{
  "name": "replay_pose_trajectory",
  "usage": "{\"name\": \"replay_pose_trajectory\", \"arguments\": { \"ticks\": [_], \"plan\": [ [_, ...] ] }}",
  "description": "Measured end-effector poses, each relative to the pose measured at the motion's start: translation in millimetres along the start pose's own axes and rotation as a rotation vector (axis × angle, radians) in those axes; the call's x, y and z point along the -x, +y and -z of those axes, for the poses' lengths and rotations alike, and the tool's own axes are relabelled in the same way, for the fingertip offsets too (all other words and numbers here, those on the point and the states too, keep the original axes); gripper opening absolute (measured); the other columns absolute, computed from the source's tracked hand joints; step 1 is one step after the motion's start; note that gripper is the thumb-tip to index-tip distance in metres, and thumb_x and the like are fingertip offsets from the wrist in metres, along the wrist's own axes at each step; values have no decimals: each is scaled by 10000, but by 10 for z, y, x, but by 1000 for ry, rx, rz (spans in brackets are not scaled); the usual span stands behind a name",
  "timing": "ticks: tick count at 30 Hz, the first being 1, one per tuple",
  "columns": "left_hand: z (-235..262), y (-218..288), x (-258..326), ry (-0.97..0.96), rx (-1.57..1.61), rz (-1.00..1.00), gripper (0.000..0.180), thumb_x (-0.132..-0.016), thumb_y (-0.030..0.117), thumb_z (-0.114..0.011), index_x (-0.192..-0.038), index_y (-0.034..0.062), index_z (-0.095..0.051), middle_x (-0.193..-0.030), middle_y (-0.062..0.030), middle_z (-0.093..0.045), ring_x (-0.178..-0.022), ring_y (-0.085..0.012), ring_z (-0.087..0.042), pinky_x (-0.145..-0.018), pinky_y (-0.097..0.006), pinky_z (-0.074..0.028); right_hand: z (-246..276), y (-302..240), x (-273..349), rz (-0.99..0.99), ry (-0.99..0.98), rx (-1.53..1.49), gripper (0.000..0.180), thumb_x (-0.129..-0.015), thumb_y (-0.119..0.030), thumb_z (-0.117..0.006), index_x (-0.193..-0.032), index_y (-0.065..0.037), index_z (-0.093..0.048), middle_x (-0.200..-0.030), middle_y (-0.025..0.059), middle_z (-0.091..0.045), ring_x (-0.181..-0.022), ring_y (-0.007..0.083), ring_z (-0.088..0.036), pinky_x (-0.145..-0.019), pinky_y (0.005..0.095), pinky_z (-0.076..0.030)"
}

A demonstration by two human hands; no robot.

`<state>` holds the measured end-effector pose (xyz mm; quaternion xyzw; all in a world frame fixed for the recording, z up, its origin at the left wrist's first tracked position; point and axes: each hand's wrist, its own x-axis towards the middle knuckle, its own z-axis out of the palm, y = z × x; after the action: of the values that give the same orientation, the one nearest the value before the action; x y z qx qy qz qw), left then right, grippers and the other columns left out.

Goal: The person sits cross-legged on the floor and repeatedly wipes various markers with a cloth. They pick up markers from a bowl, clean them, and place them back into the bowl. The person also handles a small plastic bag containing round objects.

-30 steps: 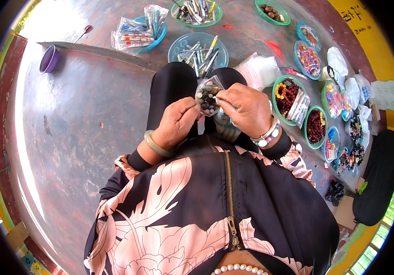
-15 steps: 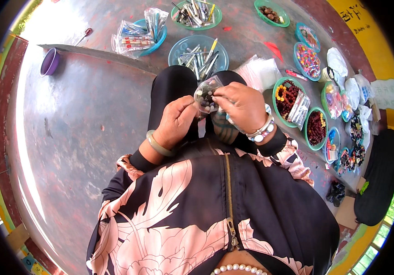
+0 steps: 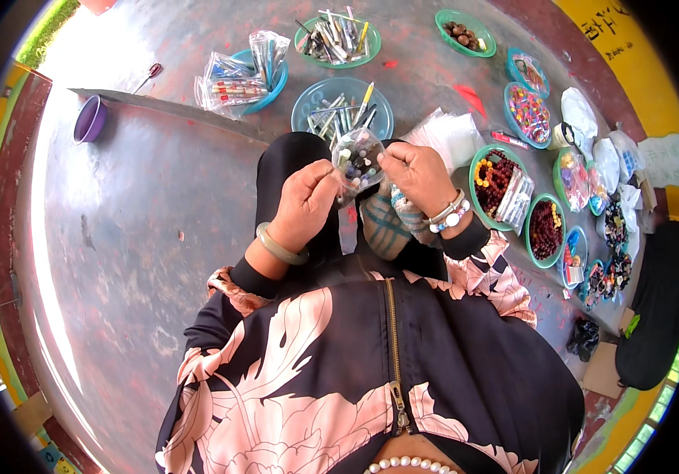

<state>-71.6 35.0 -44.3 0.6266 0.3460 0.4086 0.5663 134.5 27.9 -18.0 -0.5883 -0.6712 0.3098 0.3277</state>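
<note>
Between my hands, over my knees, is a small clear plastic bag (image 3: 357, 163) with many small dark and pale pieces inside, too small to name. My left hand (image 3: 306, 196) pinches its left edge, fingers closed. On the opposite edge, my right hand (image 3: 420, 180) closes thumb and fingers on the plastic. A checked cloth (image 3: 387, 225) lies across my lap below the right hand. Just beyond the bag stands a clear blue bowl (image 3: 301, 103) holding pens and markers.
Farther off are a green bowl of pens (image 3: 338, 39) and a blue bowl with bagged pens (image 3: 244, 79). Flat clear bags (image 3: 450, 138) lie beside my right knee. Bowls of dark red beads (image 3: 497, 178) and colourful pieces (image 3: 527, 114) line the right. A purple bowl (image 3: 89, 120) stands left.
My right hand has moved from the bag's mouth out to its right edge. The bag is now stretched wider between both hands, and its contents show more.
</note>
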Motion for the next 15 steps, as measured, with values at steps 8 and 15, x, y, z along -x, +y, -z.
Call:
{"name": "replay_pose_trajectory", "arguments": {
  "ticks": [8, 15],
  "plan": [
    [-13, -43, -49, 36, -209, -97, 184, -869, 28, -435, -711, -26, -512, -673, -69, -537, -640, -137, -529, -620, -261, -437, -126, 13, -88, -36, 34, -162, 261, -875, -223, -584, -760, 11, -568, -579, 22, -463, -546, 94, -415, -508, 274, -357],
    [-33, 28, -95, 45, -278, -151, 180, -863, 22, -449, -701, -24, -511, -652, -77, -530, -615, -150, -550, -589, -274, -441, -174, 82, -105, -57, 74, -215, 277, -862, -249, -579, -751, 5, -572, -569, 102, -505, -520, 174, -469, -518, 320, -388]
  ]
}}
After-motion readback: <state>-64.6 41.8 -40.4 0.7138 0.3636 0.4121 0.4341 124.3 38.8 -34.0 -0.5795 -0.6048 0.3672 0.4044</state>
